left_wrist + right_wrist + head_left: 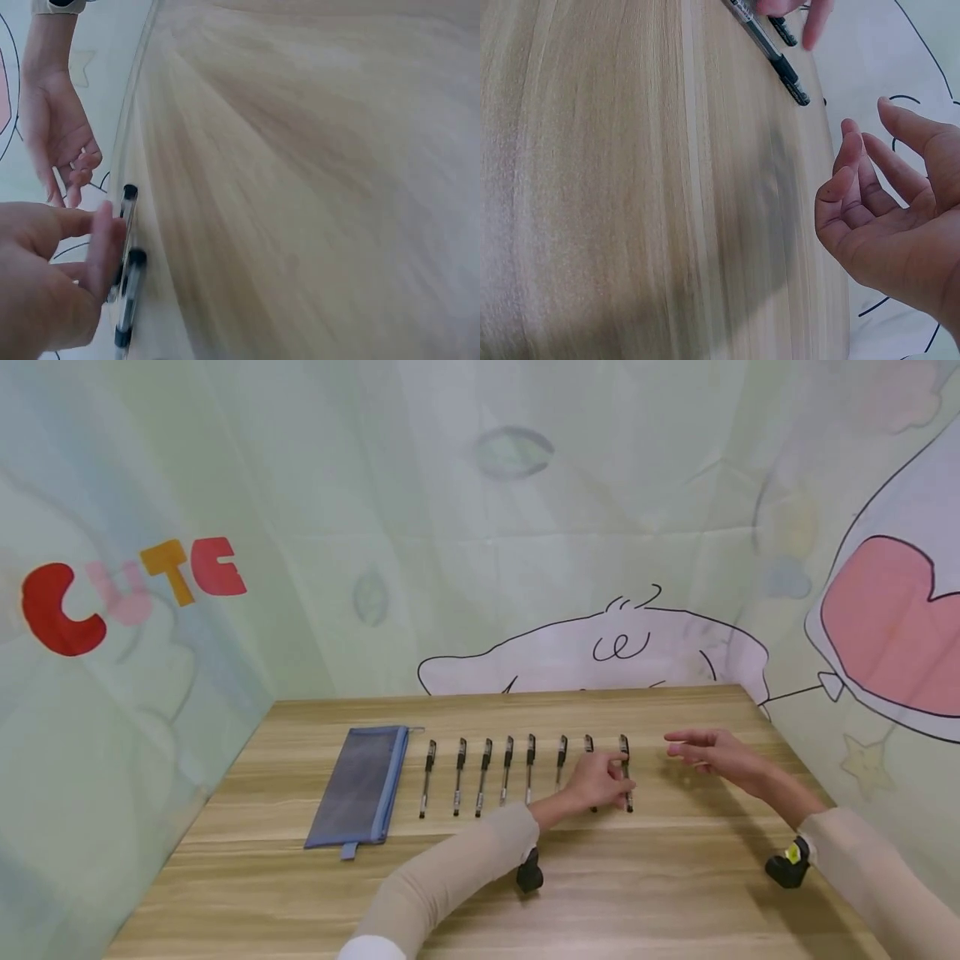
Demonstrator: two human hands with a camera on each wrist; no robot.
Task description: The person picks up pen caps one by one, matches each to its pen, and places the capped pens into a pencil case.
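Several black-capped clear pens (pixel 428 778) lie in a spaced row on the wooden table, caps toward the far edge. My left hand (pixel 597 779) is at the right end of the row, its fingertips over or touching the rightmost pen (pixel 628 802). That pen (pixel 769 49) lies flat in the right wrist view, and no grip around it shows. The hand partly covers the neighbouring pen (pixel 589 743). To the right, my right hand (pixel 712 753) hovers above the table with loosely bent fingers, holding nothing.
A blue mesh zip pouch (pixel 356 785) lies flat left of the pens. The wooden table (pixel 247 877) meets a printed curtain (pixel 337 568) at its back and sides. A black wrist camera (pixel 787 864) is strapped below each sleeve.
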